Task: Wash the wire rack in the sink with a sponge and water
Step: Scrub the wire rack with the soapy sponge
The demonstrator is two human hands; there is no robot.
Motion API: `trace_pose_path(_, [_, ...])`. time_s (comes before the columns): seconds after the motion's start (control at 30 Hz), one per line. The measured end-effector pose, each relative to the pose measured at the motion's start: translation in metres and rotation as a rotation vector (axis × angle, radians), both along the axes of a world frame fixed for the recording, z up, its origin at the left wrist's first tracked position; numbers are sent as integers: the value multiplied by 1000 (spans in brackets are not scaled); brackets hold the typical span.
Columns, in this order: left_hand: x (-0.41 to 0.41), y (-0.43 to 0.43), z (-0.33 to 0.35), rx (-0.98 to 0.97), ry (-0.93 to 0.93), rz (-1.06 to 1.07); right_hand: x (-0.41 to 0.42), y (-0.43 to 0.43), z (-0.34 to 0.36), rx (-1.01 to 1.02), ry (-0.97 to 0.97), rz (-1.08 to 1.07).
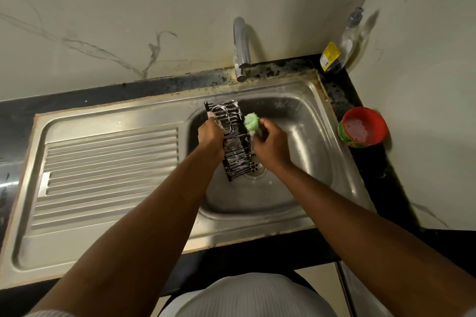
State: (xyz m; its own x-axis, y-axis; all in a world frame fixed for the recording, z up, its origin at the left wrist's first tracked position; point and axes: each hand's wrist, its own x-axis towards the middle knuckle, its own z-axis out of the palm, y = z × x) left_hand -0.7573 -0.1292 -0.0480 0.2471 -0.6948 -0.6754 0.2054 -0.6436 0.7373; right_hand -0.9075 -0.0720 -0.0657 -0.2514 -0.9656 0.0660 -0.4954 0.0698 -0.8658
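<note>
The black wire rack [235,144], streaked with foam, stands tilted in the sink [309,141] bowl, its near end by the drain. The left grip [211,134] curls round its left side. The right grip [270,147] squeezes a green sponge [252,123] just beside its right edge.

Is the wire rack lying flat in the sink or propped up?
Propped up, tilted: the left hand grips the black wire rack by its upper part, while its lower end sits by the round steel drain.
</note>
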Motion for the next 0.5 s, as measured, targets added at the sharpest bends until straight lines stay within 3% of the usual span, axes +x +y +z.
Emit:
trace_pose_path(0.1, [11,5,1,5,5,8,18,2,13,-163,158,186])
trace_pose_path(0.23, [28,20,10,-15,106,-19,20,-5,18,-186,317,538])
trace_pose_path(0.3, [40,22,7,-2,173,-40,18,-17,16,-160,306,473])
trace_pose_path(0.37, [52,23,0,33,160,-59,13,-29,11,-76,236,275])
trace_pose_path(0.43, [65,25,-7,56,54,-48,4,-36,3,87,188,112])
trace_pose_path(0.5, [75,27,-19,57,-136,-18,-2,-37,-10,262,171,85])
